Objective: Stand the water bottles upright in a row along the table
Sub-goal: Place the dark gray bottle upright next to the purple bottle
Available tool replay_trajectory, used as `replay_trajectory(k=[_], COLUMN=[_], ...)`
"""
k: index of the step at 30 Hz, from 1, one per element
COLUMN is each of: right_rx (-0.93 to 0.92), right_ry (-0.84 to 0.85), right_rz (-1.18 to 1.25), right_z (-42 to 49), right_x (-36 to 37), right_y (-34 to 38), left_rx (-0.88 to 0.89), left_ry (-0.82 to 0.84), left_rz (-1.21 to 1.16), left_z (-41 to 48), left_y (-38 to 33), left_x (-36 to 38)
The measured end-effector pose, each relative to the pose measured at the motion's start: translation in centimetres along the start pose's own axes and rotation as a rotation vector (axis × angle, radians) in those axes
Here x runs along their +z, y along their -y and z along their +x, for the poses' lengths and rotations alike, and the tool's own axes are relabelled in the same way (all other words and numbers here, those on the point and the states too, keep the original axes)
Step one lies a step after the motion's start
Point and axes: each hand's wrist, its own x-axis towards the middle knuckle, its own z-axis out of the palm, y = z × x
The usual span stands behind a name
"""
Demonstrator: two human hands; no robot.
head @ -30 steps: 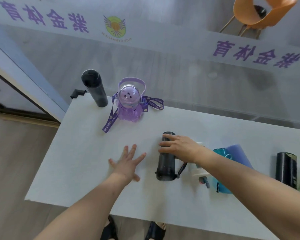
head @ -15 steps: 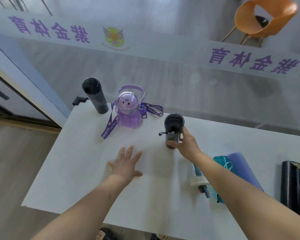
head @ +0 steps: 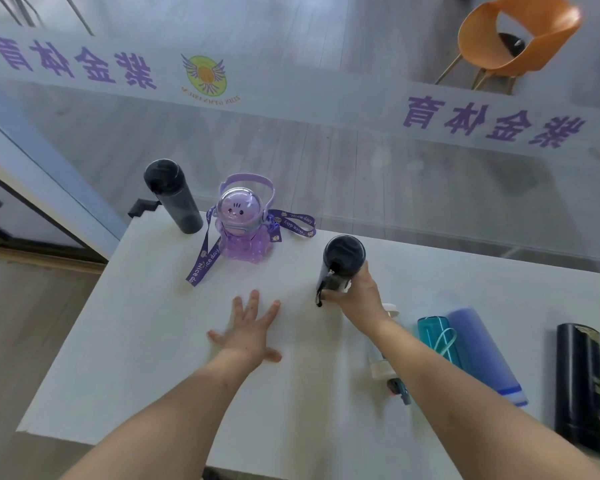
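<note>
My right hand (head: 355, 295) grips a dark smoky bottle (head: 342, 263) near its base and holds it upright on the white table (head: 153, 341), to the right of the purple bottle. My left hand (head: 248, 329) lies flat on the table with fingers spread, holding nothing. A dark bottle (head: 172, 195) stands upright at the far left corner. Beside it stands the purple cartoon bottle (head: 241, 226) with a lanyard. On the right lie a clear bottle with a white cap (head: 381, 362), a teal bottle (head: 437, 337), a lilac bottle (head: 484, 351) and a black bottle (head: 581, 386).
A glass wall with purple lettering (head: 492, 124) runs right behind the table's far edge. An orange chair (head: 513, 39) stands beyond the glass. The table's left edge drops to a wooden floor (head: 25, 323).
My right hand lifted the dark smoky bottle from lying flat, stood it upright and carried it toward the back of the table. My left hand stayed flat on the table.
</note>
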Motion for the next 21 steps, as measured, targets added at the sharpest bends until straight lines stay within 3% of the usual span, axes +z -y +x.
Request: replay_trajectory(k=[4, 11, 16, 21], right_rx=[-0.014, -0.010, 0.069, 0.052], right_ry=[0.119, -0.101, -0.037, -0.044], right_rz=[-0.029, 0.015, 0.167, 0.061], right_z=[0.3, -0.8, -2.3, -2.7], right_x=[-0.4, 2.9, 4.2, 4.4], right_y=[0.0, 0.9, 0.4, -0.2], left_rx=[-0.005, -0.006, -0.002, -0.008], left_ry=[0.016, 0.019, 0.024, 0.038], left_rz=[-0.001, -0.008, -0.018, -0.014], left_z=[0.1, 0.1, 0.0, 0.0], left_y=[-0.1, 0.0, 0.0, -0.1], left_x=[-0.1, -0.1, -0.2, -0.3])
